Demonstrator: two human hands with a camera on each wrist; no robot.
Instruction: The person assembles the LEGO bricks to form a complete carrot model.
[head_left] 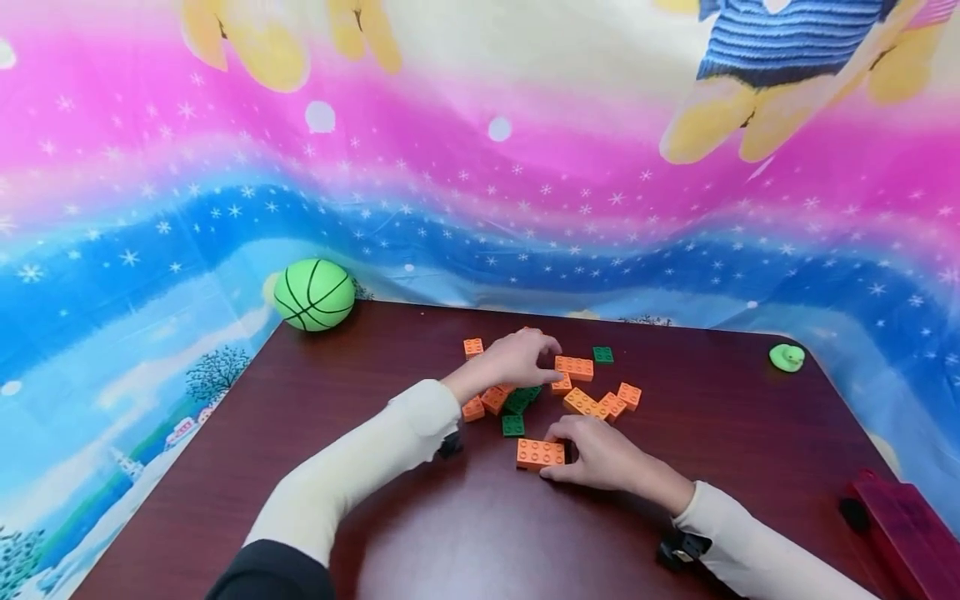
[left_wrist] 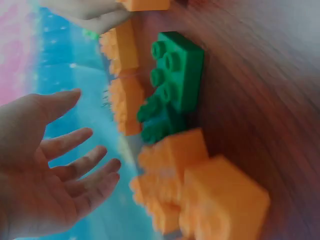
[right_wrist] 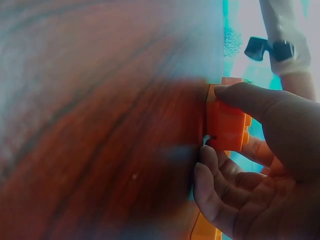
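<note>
My right hand (head_left: 600, 454) pinches an orange toy building brick (head_left: 540, 453) with studs on top, close to the near side of the pile. In the right wrist view, the thumb lies against one side of this brick (right_wrist: 230, 122). My left hand (head_left: 513, 360) reaches over the loose bricks, beside a long orange brick (head_left: 574, 367). Its fingers are spread and loosely bent, with nothing between them, in the left wrist view. Below it are green bricks (left_wrist: 180, 70) and blurred orange bricks (left_wrist: 225, 200). A small green brick (head_left: 513, 426) lies just behind the pinched one.
Several more orange bricks (head_left: 585, 403) are scattered on the dark wooden table (head_left: 420, 533). A green ball (head_left: 313, 295) sits at the back left corner and a small green duck (head_left: 787, 357) at the back right. A red object (head_left: 907, 533) stands by the right edge. Patterned cloth (head_left: 480, 192) hangs behind.
</note>
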